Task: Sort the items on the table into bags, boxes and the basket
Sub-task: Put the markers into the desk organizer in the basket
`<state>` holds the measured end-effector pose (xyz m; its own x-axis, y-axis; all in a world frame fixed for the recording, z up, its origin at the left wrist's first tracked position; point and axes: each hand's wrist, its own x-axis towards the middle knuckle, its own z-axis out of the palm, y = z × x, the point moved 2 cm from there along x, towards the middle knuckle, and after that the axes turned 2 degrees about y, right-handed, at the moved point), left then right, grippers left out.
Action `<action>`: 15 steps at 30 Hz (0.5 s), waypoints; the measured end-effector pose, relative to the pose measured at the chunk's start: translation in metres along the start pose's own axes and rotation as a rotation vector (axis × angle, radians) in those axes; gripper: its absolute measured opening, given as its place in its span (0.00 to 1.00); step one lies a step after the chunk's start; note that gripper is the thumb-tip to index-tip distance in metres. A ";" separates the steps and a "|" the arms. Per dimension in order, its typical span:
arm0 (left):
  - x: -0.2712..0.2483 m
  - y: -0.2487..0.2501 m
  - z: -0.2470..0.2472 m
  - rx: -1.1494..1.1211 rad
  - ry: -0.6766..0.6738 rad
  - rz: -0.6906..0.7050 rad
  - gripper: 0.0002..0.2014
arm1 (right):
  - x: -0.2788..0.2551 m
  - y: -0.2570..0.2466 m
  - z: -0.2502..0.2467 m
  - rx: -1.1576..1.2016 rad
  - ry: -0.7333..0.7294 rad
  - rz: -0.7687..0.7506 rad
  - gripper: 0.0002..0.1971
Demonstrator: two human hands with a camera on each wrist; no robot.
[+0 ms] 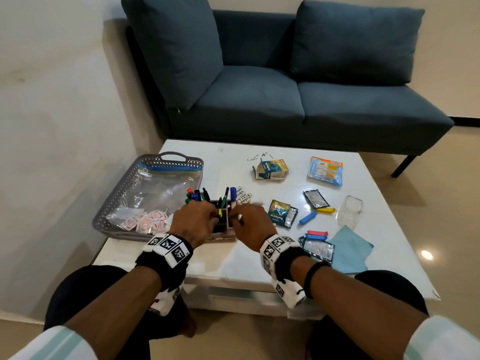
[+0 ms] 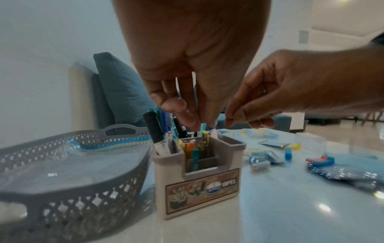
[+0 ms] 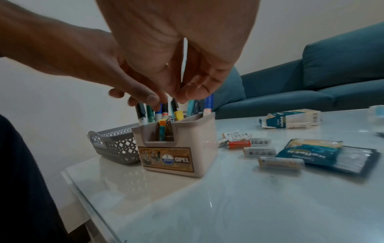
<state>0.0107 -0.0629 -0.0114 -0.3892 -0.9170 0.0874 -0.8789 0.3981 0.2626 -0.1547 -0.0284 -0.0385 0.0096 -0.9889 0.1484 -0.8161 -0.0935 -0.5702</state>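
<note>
A beige pen holder [image 1: 220, 239] [image 2: 199, 185] [image 3: 178, 148] marked OPEL stands near the table's front edge, with markers [image 2: 158, 136] and coloured clips [image 2: 190, 148] in it. My left hand [image 1: 197, 219] [image 2: 187, 115] reaches down into its top, fingertips among the clips and markers. My right hand [image 1: 246, 222] [image 3: 185, 95] hovers just right of it, thumb and forefinger pressed together; what lies between them is hidden. The grey basket [image 1: 117, 193] [image 2: 62, 197] at the left holds a clear zip bag [image 1: 155, 193]. Several batteries [image 3: 259, 151] lie right of the holder.
To the right lie sachets [image 1: 281, 216], a blue clip [image 1: 307, 217], a yellow clip [image 1: 326, 210], a clear case [image 1: 349, 214] and a blue cloth [image 1: 350, 250]. A torn carton [image 1: 271, 169] and a flat pack [image 1: 326, 170] lie farther back. A blue sofa [image 1: 285, 87] stands behind the table.
</note>
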 end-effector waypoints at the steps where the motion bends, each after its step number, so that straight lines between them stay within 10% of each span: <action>1: -0.004 0.004 0.001 -0.055 -0.031 -0.002 0.09 | -0.005 0.008 -0.004 0.029 0.030 0.039 0.08; 15: -0.083 0.040 0.067 -0.263 -0.342 -0.103 0.17 | -0.078 0.061 0.009 0.041 -0.031 0.244 0.06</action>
<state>-0.0109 0.0304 -0.0729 -0.4112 -0.8726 -0.2637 -0.8351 0.2446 0.4928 -0.2001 0.0416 -0.0921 -0.1666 -0.9858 -0.0226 -0.7726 0.1448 -0.6182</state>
